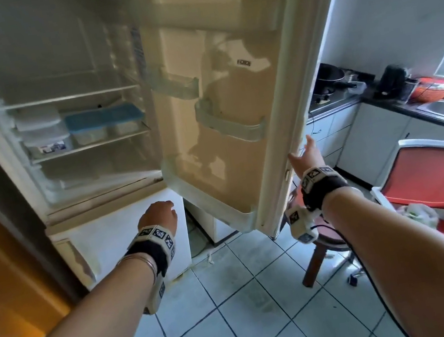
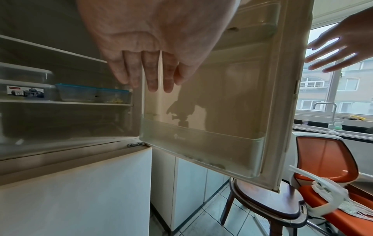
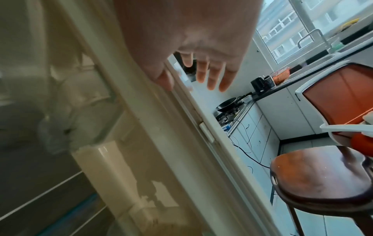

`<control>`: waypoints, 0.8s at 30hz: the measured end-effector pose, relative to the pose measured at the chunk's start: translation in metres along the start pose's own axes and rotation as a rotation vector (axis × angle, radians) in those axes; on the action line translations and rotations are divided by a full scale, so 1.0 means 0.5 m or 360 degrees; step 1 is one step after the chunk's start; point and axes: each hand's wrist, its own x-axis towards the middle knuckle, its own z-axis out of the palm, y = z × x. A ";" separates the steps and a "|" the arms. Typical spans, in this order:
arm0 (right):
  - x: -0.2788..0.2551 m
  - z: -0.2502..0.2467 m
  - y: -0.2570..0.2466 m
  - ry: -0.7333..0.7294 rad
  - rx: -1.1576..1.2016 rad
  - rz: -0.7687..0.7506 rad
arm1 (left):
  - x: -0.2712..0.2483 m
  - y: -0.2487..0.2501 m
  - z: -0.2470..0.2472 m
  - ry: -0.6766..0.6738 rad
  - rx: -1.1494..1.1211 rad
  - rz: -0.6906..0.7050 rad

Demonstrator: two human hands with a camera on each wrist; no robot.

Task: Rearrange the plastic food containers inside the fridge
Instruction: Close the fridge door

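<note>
The fridge [image 1: 58, 78] stands open, its door [image 1: 229, 78] swung out to the right. On one inner shelf, two clear white-lidded containers [image 1: 43, 133] are stacked at the left. Two blue-lidded containers [image 1: 87, 126] [image 1: 124, 117] sit side by side to their right. The left wrist view shows the same row: the clear stack [image 2: 26, 86] and the blue-lidded ones [image 2: 77, 92]. My left hand [image 1: 163, 210] hangs in front of the lower compartment, fingers straight [image 2: 149, 76], holding nothing. My right hand [image 1: 305, 154] is at the door's outer edge, fingers spread [image 3: 210, 75], thumb against the edge.
The door bins [image 1: 230, 120] hold nothing. A wooden stool [image 1: 323, 239] stands just under the door's corner, with an orange chair [image 1: 433, 177] to its right. A counter [image 1: 379, 95] with a pan, a kettle and a sink runs along the right wall. The floor is tiled.
</note>
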 end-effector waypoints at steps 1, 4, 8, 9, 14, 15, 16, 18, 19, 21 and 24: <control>0.012 0.007 -0.005 -0.0037 0.0091 -0.0006 | 0.001 0.000 -0.002 0.0007 -0.0006 -0.0011; 0.034 0.025 -0.003 0.0016 0.0311 0.0047 | 0.002 -0.005 -0.004 0.0017 -0.0038 -0.0025; 0.018 0.037 0.002 0.0124 0.0291 0.0027 | 0.000 -0.020 -0.005 0.0006 -0.0056 -0.0042; 0.007 0.042 0.004 0.0133 0.0251 0.0005 | 0.000 -0.023 -0.003 0.0000 -0.0060 -0.0042; -0.068 0.080 0.011 0.0046 0.0236 -0.0185 | 0.011 -0.046 -0.035 0.0055 -0.0111 -0.0059; -0.134 0.109 -0.025 -0.0047 0.0201 -0.0274 | -0.020 -0.112 -0.061 0.0078 -0.0146 -0.0095; -0.145 0.115 -0.029 -0.0113 0.0189 -0.0314 | -0.016 -0.115 -0.068 0.0078 -0.0139 -0.0094; -0.164 0.131 -0.043 -0.0248 0.0155 -0.0368 | -0.006 -0.125 -0.071 0.0094 -0.0135 -0.0082; -0.173 0.140 -0.047 -0.0316 0.0131 -0.0387 | -0.007 -0.126 -0.073 0.0094 -0.0138 -0.0073; -0.192 0.159 -0.062 -0.0400 0.0092 -0.0421 | -0.011 -0.127 -0.077 0.0103 -0.0160 -0.0083; -0.251 0.209 -0.116 -0.0550 0.0146 -0.0481 | -0.038 -0.180 -0.092 0.0125 -0.0163 -0.0125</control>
